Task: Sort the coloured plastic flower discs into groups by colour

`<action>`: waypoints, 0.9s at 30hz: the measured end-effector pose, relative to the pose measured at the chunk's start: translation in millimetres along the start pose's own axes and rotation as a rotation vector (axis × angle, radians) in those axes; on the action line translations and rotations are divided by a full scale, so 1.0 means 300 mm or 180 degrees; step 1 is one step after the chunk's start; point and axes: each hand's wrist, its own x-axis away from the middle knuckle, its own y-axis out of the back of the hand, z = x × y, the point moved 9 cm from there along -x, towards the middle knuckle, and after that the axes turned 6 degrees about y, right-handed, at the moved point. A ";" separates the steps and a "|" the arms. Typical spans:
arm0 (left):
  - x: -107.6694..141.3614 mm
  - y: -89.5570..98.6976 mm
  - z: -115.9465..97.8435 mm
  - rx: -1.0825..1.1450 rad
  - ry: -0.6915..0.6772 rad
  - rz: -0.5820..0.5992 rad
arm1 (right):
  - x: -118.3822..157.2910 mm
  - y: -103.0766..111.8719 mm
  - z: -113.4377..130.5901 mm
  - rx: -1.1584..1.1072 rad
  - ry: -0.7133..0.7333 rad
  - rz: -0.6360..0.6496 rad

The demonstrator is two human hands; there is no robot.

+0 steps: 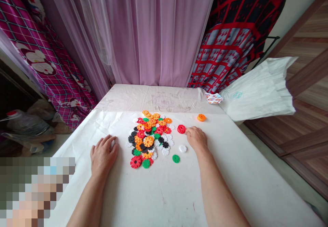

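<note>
My right hand [196, 138] is closed, fingertips together at the right edge of a red notched plastic disc [181, 129]. To the left, my left hand [104, 153] lies on the table with its fingers apart and nothing visible in it. Between the hands is a loose pile of flower-shaped notched discs [148, 141] in orange, red, black, white and green. A white disc [182, 148] and a green disc [176, 158] lie apart from the pile, nearer to my right forearm. Beyond my right hand sits a small stack of orange discs [201, 117].
A white cloth covers the table [153, 199]. At its right far edge are a patterned paper piece [214, 98] and a large pale bag [258, 88]. Purple curtains [159, 32] hang behind. On the floor at left stands a plastic bottle [28, 122].
</note>
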 end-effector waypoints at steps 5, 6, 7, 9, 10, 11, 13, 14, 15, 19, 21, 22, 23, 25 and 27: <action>0.002 0.004 -0.007 -0.0007 0.0001 -0.0024 | 0.003 0.050 -0.019 -0.0118 -0.0111 -0.0227; 0.002 0.004 -0.007 -0.0010 0.0004 -0.0027 | 0.004 0.068 -0.009 -0.0189 -0.0100 -0.0332; 0.003 0.004 -0.008 -0.0015 0.0007 -0.0029 | 0.004 0.084 0.011 -0.0286 -0.0041 -0.0430; 0.004 0.004 -0.008 -0.0023 0.0010 -0.0027 | 0.004 0.104 0.089 -0.0530 0.0283 -0.0550; 0.005 0.003 -0.008 -0.0022 0.0008 -0.0020 | 0.004 0.106 0.144 -0.0642 0.0538 -0.0551; 0.006 0.002 -0.008 -0.0017 0.0007 -0.0010 | 0.005 0.103 0.205 -0.0719 0.0829 -0.0510; 0.007 0.001 -0.007 0.0002 0.0015 0.0013 | 0.009 0.085 0.323 -0.0758 0.1384 -0.0346; 0.008 0.000 -0.007 0.0012 0.0023 0.0025 | 0.010 0.073 0.369 -0.0728 0.1583 -0.0251; 0.009 0.000 -0.007 0.0021 0.0031 0.0034 | 0.008 0.063 0.405 -0.0684 0.1724 -0.0166; 0.012 0.006 -0.010 0.0071 0.0053 0.0012 | -0.011 0.048 0.473 -0.0516 0.1978 0.0007; 0.013 0.011 -0.012 0.0089 0.0058 -0.0013 | -0.022 0.044 0.488 -0.0415 0.2051 0.0067; 0.013 0.012 -0.013 0.0087 0.0062 -0.0015 | -0.027 0.042 0.494 -0.0367 0.2079 0.0092; 0.014 0.013 -0.014 0.0078 0.0063 -0.0007 | -0.030 0.041 0.499 -0.0334 0.2106 0.0095; 0.014 0.011 -0.015 0.0049 0.0070 0.0024 | -0.033 0.045 0.500 -0.0347 0.2116 0.0014; 0.015 0.009 -0.014 0.0020 0.0076 0.0055 | -0.037 0.063 0.466 -0.0501 0.1971 -0.0230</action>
